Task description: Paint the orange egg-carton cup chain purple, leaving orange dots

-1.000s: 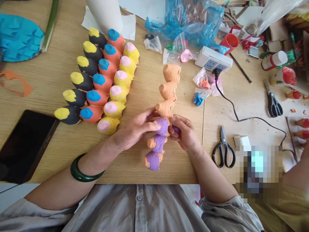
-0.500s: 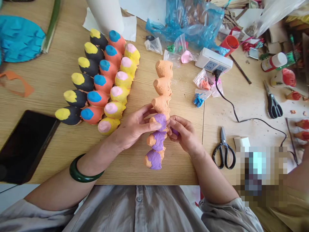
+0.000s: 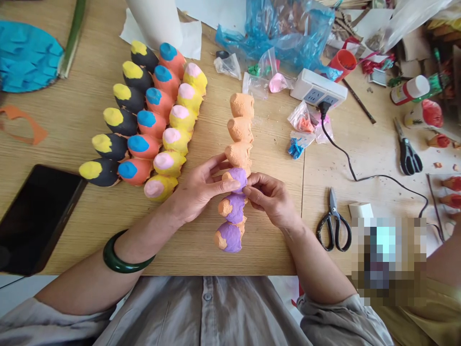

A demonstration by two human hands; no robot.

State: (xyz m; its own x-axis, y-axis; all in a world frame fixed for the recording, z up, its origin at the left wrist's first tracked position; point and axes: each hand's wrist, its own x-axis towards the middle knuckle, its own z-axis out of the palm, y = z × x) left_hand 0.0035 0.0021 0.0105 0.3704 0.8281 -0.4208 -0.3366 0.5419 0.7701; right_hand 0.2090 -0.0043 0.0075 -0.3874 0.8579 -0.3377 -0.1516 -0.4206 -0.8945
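An egg-carton strip [image 3: 239,130] stands lengthwise before me, its bumps coated in pale orange clay. Purple clay [image 3: 231,236] covers much of the three nearest bumps, while orange tips show on their left sides. My left hand [image 3: 196,191] grips the strip from the left, its thumb lying on the upper purple bump and the other fingers partly hidden beneath. On the right edge of that same bump, my right hand [image 3: 270,198] pinches the purple clay with thumb and forefinger. Its other fingers are curled, and what lies inside them is hidden.
Left of my hands are finished-looking carton rows, including a yellow-and-pink row [image 3: 180,120], and a black phone [image 3: 39,218]. Rightward lie scissors [image 3: 333,221], a power strip [image 3: 319,89] with its cord, and small clay bags [image 3: 301,120]. A co-worker's arm [image 3: 446,264] is at far right.
My right hand has shifted slightly left and turned, closing its pinch on the bump's edge. The purple lump that showed under its fingers is now out of sight.
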